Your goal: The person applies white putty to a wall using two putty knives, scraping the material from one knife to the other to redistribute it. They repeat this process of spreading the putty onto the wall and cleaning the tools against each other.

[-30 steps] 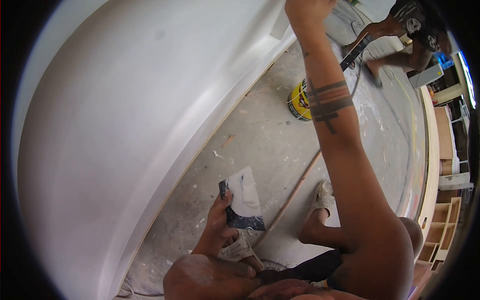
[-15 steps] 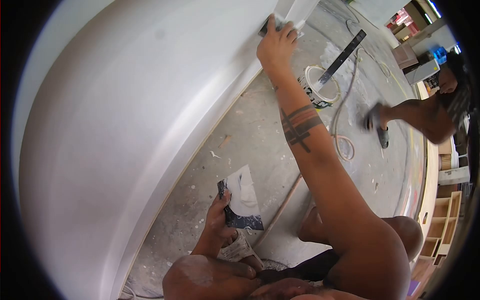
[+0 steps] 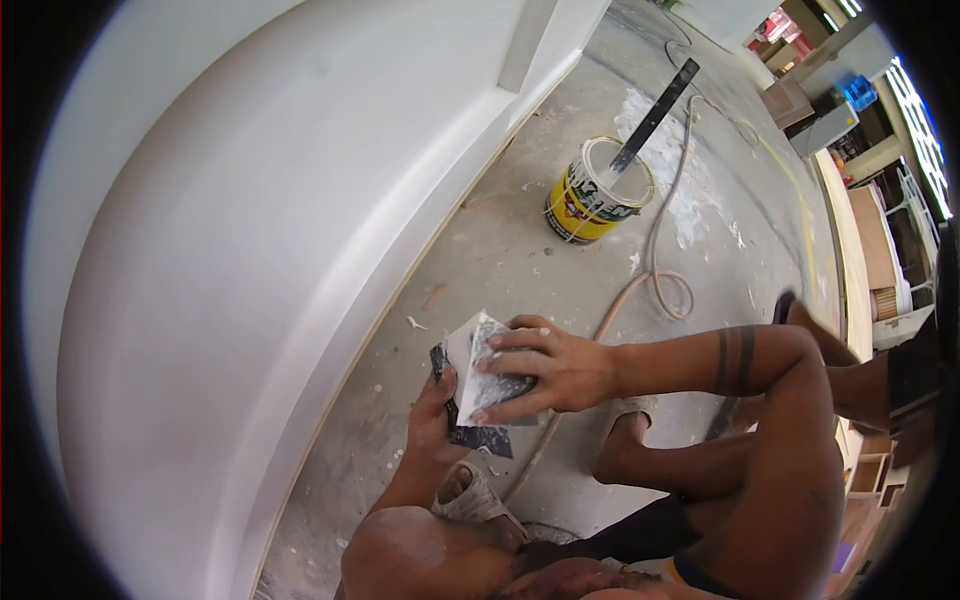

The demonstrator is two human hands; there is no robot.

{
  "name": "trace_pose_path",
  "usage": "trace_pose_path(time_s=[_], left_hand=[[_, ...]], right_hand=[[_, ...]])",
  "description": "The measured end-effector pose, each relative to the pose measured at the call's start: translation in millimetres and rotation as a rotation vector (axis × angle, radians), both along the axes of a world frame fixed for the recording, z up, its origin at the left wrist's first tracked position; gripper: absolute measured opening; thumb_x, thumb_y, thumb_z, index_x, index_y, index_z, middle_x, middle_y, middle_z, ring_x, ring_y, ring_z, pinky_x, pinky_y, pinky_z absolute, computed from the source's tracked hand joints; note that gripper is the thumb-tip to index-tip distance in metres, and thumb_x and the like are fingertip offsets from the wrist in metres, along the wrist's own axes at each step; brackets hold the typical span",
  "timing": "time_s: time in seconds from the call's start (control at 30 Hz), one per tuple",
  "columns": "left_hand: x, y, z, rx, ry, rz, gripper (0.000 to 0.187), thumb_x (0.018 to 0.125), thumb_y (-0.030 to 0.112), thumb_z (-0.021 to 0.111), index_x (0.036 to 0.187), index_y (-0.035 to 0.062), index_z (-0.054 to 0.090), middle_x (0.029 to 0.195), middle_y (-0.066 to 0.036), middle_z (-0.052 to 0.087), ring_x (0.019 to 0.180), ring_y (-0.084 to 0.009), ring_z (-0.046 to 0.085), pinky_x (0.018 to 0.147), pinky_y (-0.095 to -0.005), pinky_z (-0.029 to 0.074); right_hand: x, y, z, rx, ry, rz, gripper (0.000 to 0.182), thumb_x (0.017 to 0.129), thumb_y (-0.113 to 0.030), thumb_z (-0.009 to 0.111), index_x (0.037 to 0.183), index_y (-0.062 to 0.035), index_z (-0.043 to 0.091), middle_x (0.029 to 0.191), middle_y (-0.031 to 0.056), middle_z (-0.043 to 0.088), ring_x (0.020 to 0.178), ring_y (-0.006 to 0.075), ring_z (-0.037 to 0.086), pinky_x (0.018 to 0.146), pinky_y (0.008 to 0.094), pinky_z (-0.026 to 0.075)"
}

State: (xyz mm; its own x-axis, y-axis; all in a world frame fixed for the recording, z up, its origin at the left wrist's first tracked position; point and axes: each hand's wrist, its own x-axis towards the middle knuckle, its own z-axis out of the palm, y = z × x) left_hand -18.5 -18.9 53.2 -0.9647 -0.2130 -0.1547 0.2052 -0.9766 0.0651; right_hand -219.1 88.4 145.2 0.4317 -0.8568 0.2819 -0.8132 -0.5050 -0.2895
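Observation:
My left hand [image 3: 430, 412] grips a dark-edged putty plate [image 3: 482, 440] with white putty on its face, low over the floor. Over that plate, my right hand [image 3: 540, 368] holds a putty-smeared flat scraper [image 3: 500, 372], fingers spread across its back, its edge against the white putty [image 3: 459, 352]. How far the two blades touch is partly hidden by the fingers. To the left rises a smooth white curved panel [image 3: 230, 250].
A yellow and black bucket [image 3: 590, 205] holds a black stick [image 3: 655, 115] standing at a tilt. A hose [image 3: 655, 240] curls across the concrete floor [image 3: 500, 235]. Another person's leg [image 3: 860, 390] is at the right, near wooden shelving [image 3: 870, 470].
My right hand has come down from the far end of the panel to the plate with its scraper. The other person has moved nearer, and the view has shifted, showing more of the bucket.

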Motion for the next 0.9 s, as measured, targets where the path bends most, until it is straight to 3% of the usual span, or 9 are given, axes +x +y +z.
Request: trace_pose_path(time_s=[0.07, 0.2, 0.27, 0.33, 0.43, 0.6, 0.67, 0.7, 0.9], left_hand=[[-3, 8, 9, -0.066, -0.031, 0.055, 0.051, 0.104, 0.028, 0.049, 0.145, 0.0015, 0.037, 0.135, -0.016, 0.054, 0.12, -0.0293, 0.058, 0.103, -0.0436, 0.048], [5, 26, 1, -0.101, -0.254, 0.098, 0.049, 0.103, 0.03, 0.05, 0.142, 0.002, 0.041, 0.132, -0.014, 0.057, 0.119, -0.027, 0.059, 0.1, -0.0434, 0.049], [17, 18, -11, -0.045, 0.008, 0.108, 0.039, 0.105, 0.029, 0.045, 0.136, 0.0051, 0.05, 0.122, -0.011, 0.064, 0.112, -0.0264, 0.063, 0.097, -0.0429, 0.051], [12, 15, 9, -0.112, -0.121, 0.179, 0.04, 0.105, 0.031, 0.046, 0.135, 0.0051, 0.051, 0.116, -0.011, 0.067, 0.106, -0.028, 0.066, 0.094, -0.0443, 0.053], [6, 17, 15, -0.06, -0.205, 0.202, 0.04, 0.104, 0.031, 0.047, 0.135, 0.0054, 0.052, 0.115, -0.011, 0.067, 0.104, -0.0271, 0.067, 0.092, -0.0438, 0.054], [17, 27, -2, -0.052, -0.36, 0.168, 0.038, 0.104, 0.028, 0.047, 0.134, 0.0042, 0.053, 0.116, -0.011, 0.067, 0.104, -0.0263, 0.066, 0.093, -0.0431, 0.053], [17, 33, 3, -0.046, -0.43, 0.193, 0.039, 0.104, 0.028, 0.048, 0.134, 0.0039, 0.053, 0.115, -0.011, 0.067, 0.102, -0.0258, 0.066, 0.091, -0.042, 0.054], [17, 37, 8, -0.044, -0.478, 0.202, 0.039, 0.104, 0.028, 0.048, 0.135, 0.0036, 0.052, 0.115, -0.011, 0.067, 0.101, -0.0254, 0.067, 0.09, -0.0409, 0.054], [-2, 41, 52, -0.156, -0.571, 0.247, 0.038, 0.104, 0.027, 0.048, 0.134, 0.0038, 0.053, 0.113, -0.011, 0.068, 0.097, -0.0232, 0.069, 0.085, -0.0376, 0.057]], right_hand=[[-9, 12, 8, 0.046, 0.009, -0.024, 0.067, 0.083, -0.011, 0.066, 0.141, -0.0405, 0.051, 0.142, 0.0094, 0.044, 0.13, 0.0324, 0.042, 0.104, 0.0531, 0.04], [-67, 38, 48, 0.391, 0.533, 0.128, 0.071, 0.088, -0.016, 0.061, 0.15, -0.0402, 0.036, 0.147, 0.0088, 0.04, 0.137, 0.0302, 0.038, 0.112, 0.0583, 0.034], [-125, 57, 50, 0.469, 0.742, 0.246, 0.066, 0.091, -0.02, 0.059, 0.15, -0.0366, 0.035, 0.151, 0.0071, 0.038, 0.14, 0.0293, 0.037, 0.116, 0.0601, 0.029], [-164, 51, 71, 0.449, 0.745, 0.036, 0.072, 0.088, -0.01, 0.06, 0.151, -0.0354, 0.034, 0.149, 0.0101, 0.04, 0.137, 0.0305, 0.041, 0.114, 0.0561, 0.033], [-213, -3, 109, 0.024, 0.64, -0.307, 0.064, 0.082, 0.006, 0.059, 0.137, -0.0256, 0.058, 0.138, 0.0145, 0.052, 0.126, 0.0325, 0.052, 0.107, 0.041, 0.043], [-315, -88, 149, -0.495, 0.513, -0.519, 0.091, 0.069, 0.022, 0.05, 0.147, -0.0266, 0.046, 0.149, 0.013, 0.044, 0.133, 0.0362, 0.047, 0.112, 0.0401, 0.042], [-358, -122, 153, -0.575, 0.457, -0.54, 0.077, 0.083, 0.008, 0.057, 0.145, -0.0351, 0.046, 0.147, 0.0098, 0.046, 0.135, 0.0312, 0.045, 0.109, 0.0428, 0.043], [-338, -131, 176, -0.621, 0.358, -0.417, 0.052, 0.087, 0.005, 0.056, 0.138, -0.008, 0.053, 0.139, 0.027, 0.045, 0.128, 0.0441, 0.045, 0.106, 0.05, 0.041], [-371, -173, 165, -0.867, 0.4, -0.399, 0.059, 0.081, 0.003, 0.063, 0.135, -0.0216, 0.057, 0.139, 0.0193, 0.046, 0.128, 0.0408, 0.045, 0.107, 0.0484, 0.043]])
